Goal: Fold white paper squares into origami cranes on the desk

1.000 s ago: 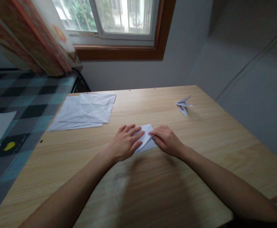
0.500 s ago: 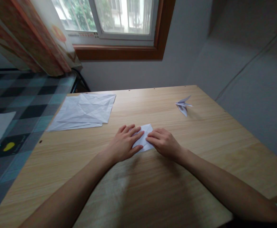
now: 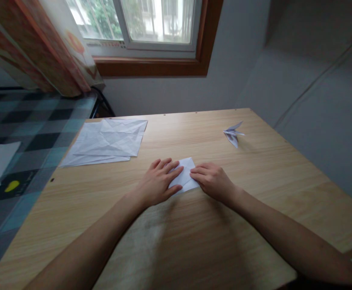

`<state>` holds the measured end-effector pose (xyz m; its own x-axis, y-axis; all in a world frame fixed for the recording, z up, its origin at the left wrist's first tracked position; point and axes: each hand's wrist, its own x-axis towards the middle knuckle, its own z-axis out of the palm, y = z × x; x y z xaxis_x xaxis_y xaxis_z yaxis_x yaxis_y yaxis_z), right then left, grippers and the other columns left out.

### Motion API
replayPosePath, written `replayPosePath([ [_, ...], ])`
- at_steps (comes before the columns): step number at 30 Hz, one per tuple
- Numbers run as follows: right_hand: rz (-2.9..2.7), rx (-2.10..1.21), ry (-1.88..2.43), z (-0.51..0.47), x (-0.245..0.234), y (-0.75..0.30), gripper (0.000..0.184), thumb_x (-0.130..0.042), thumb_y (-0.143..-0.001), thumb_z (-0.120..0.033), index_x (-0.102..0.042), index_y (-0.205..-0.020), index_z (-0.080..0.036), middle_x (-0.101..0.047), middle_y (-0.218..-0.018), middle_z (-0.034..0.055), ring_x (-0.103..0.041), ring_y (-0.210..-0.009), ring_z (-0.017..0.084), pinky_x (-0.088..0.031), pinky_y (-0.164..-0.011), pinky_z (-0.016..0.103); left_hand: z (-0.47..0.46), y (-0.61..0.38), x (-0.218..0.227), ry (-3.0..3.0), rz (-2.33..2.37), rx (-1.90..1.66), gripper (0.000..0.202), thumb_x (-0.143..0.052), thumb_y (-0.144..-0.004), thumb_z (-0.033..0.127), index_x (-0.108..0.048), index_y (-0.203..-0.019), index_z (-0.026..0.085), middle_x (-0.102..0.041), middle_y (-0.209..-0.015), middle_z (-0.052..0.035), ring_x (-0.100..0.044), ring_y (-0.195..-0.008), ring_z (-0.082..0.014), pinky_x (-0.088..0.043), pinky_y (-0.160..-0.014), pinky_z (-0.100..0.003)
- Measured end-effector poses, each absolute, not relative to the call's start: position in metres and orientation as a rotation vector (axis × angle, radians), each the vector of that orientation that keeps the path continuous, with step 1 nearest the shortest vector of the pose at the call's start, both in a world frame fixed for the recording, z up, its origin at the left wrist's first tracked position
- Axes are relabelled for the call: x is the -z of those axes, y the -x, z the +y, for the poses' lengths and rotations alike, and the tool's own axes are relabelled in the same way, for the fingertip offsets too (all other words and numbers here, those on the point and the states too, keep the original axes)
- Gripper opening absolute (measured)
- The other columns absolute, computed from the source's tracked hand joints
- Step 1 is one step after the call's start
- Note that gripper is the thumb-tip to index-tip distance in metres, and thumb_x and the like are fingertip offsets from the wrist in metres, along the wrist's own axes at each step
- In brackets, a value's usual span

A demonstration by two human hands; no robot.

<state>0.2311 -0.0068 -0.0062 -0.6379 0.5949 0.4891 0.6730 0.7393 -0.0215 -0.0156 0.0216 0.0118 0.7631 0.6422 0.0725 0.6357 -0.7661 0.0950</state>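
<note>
A small piece of folded white paper [image 3: 187, 174] lies on the wooden table between my hands. My left hand [image 3: 160, 181] rests flat across its left part with the fingers spread, covering that side. At the right edge of the paper, my right hand [image 3: 210, 180] has its fingers bunched together in a pinch, the fingertips touching the edge. How much paper sits between those fingertips is hidden. Farther back on the right stands a folded paper figure [image 3: 232, 133] with pointed flaps, apart from both hands.
Creased white sheets [image 3: 109, 139] overlap at the table's back left. Left of the wooden table [image 3: 176, 241] is a checked cloth [image 3: 43, 117] with a white paper [image 3: 1, 165] on it. A window [image 3: 159, 20] and a curtain [image 3: 40, 44] are behind.
My right hand has slid slightly right along the folded paper to its right edge, uncovering more of it. My left hand has stayed in place.
</note>
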Motion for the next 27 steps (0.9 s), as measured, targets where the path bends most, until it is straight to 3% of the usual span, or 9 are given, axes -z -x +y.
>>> replayPosePath([
  [16,-2.461,0.16,1.144,-0.006,0.0041,-0.2381,0.018,-0.059,-0.09,-0.013,-0.071,-0.101,-0.019,-0.073,-0.11,0.0107,-0.062,-0.103,0.026,-0.049,-0.09,0.042,0.0234,0.0188,-0.0103,-2.872,1.027,-0.158,0.064,-0.048,-0.093,0.061,-0.047,-0.147,0.026,-0.048,-0.152,-0.0116,-0.041,-0.14,-0.0365,-0.028,-0.114,-0.058],
  [22,-2.325,-0.062,1.066,-0.0073,0.0074,-0.2325,0.044,-0.05,-0.084,-0.004,-0.059,-0.126,-0.013,-0.071,-0.116,0.0152,-0.062,-0.108,0.028,-0.051,-0.096,0.046,0.0236,0.018,-0.0093,-2.869,1.043,-0.168,0.07,-0.05,-0.092,0.062,-0.044,-0.148,0.022,-0.049,-0.15,-0.0144,-0.042,-0.139,-0.0358,-0.028,-0.115,-0.056],
  [27,-2.242,-0.187,1.034,-0.0091,0.0088,-0.2318,0.059,-0.053,-0.082,-0.009,-0.045,-0.14,-0.012,-0.07,-0.113,0.0153,-0.065,-0.099,0.027,-0.055,-0.089,0.045,0.0236,0.0183,-0.0054,-2.854,1.053,-0.225,0.081,-0.051,-0.089,0.068,-0.036,-0.152,0.019,-0.048,-0.15,-0.0166,-0.042,-0.14,-0.0346,-0.027,-0.116,-0.054],
])
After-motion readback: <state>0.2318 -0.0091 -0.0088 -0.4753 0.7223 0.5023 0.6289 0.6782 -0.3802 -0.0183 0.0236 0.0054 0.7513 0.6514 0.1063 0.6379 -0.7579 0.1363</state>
